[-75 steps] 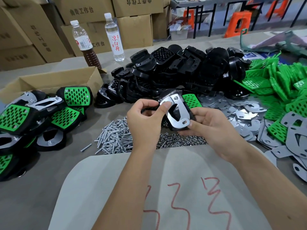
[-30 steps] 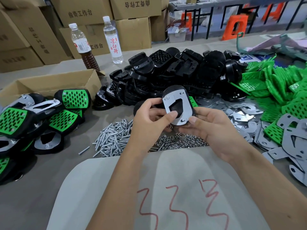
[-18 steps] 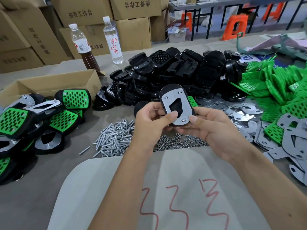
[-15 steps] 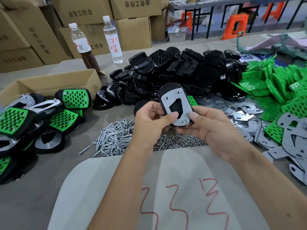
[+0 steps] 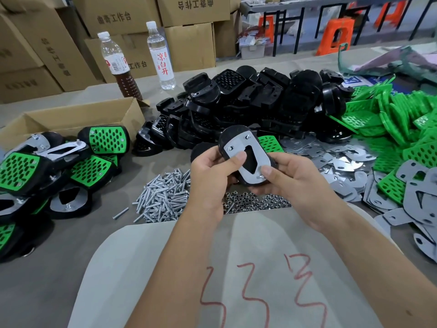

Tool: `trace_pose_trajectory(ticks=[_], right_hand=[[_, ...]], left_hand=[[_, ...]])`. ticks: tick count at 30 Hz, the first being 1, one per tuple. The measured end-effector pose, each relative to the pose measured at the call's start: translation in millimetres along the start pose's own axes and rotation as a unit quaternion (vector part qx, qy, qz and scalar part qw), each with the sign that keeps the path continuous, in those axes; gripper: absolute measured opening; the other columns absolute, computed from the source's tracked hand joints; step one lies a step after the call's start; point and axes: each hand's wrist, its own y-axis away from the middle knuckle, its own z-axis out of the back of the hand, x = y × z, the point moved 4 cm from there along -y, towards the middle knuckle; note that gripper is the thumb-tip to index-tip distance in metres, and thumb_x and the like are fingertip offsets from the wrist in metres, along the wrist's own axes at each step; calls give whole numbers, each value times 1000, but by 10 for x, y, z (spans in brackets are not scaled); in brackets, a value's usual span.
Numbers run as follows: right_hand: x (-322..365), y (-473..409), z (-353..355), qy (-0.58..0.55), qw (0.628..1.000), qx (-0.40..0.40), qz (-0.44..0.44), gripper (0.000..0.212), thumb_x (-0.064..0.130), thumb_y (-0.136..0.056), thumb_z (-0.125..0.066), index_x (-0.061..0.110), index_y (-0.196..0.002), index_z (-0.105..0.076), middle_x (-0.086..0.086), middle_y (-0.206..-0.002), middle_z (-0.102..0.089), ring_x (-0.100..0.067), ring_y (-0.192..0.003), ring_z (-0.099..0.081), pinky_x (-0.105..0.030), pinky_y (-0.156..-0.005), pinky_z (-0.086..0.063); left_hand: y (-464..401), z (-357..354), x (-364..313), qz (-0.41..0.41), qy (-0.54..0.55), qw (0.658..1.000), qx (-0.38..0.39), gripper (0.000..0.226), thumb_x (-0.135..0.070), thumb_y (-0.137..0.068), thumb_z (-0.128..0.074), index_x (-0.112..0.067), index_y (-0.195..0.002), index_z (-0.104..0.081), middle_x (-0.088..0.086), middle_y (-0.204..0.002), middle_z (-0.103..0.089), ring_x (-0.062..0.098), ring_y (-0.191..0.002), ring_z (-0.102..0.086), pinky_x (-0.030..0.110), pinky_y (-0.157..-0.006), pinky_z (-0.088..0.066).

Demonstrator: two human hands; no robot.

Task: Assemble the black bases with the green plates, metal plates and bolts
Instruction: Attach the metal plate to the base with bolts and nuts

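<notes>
Both hands hold one oval black plastic base [image 5: 228, 138] above the grey tabletop [image 5: 47, 268]. The left hand [image 5: 210, 171] and right hand [image 5: 290, 181] curl their fingers around it, thumbs pressing its shiny cut-out metal plate [image 5: 254, 159], over the pile of silver bolts [image 5: 163, 197].

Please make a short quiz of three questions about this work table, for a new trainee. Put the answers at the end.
1. True or false: both hands hold one black base with a metal plate on it.
2. Where does the pile of loose bolts lie: A) in the cardboard box, B) on the table in front of the left hand, C) on the green plates?
3. Which side of the table holds the finished pieces?

Key
1. True: the left thumb presses on the plate, and the right hand grips the near end.
2. B.
3. The left side, next to the cardboard box.
</notes>
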Motion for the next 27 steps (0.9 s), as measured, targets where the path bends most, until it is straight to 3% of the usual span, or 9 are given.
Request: trace_pose_trajectory(ticks=[4,7,11,13,16,19,23,25,27], right_hand=[[-2,0,4,17,1000,-17,-14,22,4,-105,-56,8,-121,-70,-13,-106,-78,-28,-94,-76,-40,-81,-65],[-6,-1,17,34,999,-24,-16,23,5,-106,-55,8,-124,-69,-14,-108,-78,-38,-100,-73,-51,-87,-63],[-18,-13,21,53,997,-46,-11,21,6,-107,-53,10,-122,-68,-14,-107,-76,-36,-95,-70,-60,-89,-57],[-30,-19,24,55,997,-54,-11,21,6,-107,-53,12,-121,-67,-9,-103,-77,-27,-88,-70,-54,-85,-58],[-52,-19,39,54,997,-51,-8,20,7,-108,-53,15,-119,-67,-3,-101,-78,-24,-88,-70,-42,-78,-59],[-59,-11,37,63,997,-36,1,19,7,-108,-54,15,-119,-67,-6,-103,-77,-31,-91,-68,-49,-79,-59],[-59,-12,26,80,996,-43,6,19,7,-107,-55,15,-119,-68,-6,-102,-78,-28,-87,-67,-52,-79,-57],[-48,-20,31,92,994,-51,14,20,7,-106,-57,14,-121,-69,-6,-102,-78,-22,-83,-67,-44,-74,-57],[-33,-23,37,86,994,-58,22,21,7,-106,-57,13,-122,-68,-6,-100,-79,-18,-83,-70,-35,-74,-55]], left_hand=[[-10,16,-1,-2,-7,1000,-23,13,-3,-89,-75,-7,-101,-76,18,-103,-78,30,-87,-67,42,-77,-53],[-10,2,5,0,-3,999,-33,12,-3,-89,-76,-5,-101,-76,26,-110,-75,36,-91,-64,60,-89,-55],[-9,-22,27,4,-1,999,-38,13,-6,-88,-78,-6,-101,-76,15,-101,-79,28,-88,-67,42,-77,-53],[-5,-24,34,7,9,999,-49,14,-7,-85,-82,-9,-96,-74,9,-92,-78,23,-83,-65,28,-66,-50],[-2,-10,34,9,16,998,-66,21,-7,-81,-85,-13,-88,-67,12,-88,-72,20,-75,-64,20,-52,-49],[-5,-2,23,4,14,998,-68,23,-2,-81,-83,-14,-82,-63,13,-84,-65,15,-62,-61,18,-48,-44],[3,-12,19,4,38,997,-71,20,-1,-81,-81,-11,-83,-64,3,-70,-63,15,-58,-49,18,-46,-42],[27,-42,3,-2,45,997,-60,18,-2,-83,-80,-11,-86,-65,2,-70,-69,17,-60,-60,21,-49,-49],[46,-83,-15,-14,40,998,-40,15,-5,-87,-78,-12,-91,-65,5,-80,-76,21,-69,-71,35,-57,-60]])
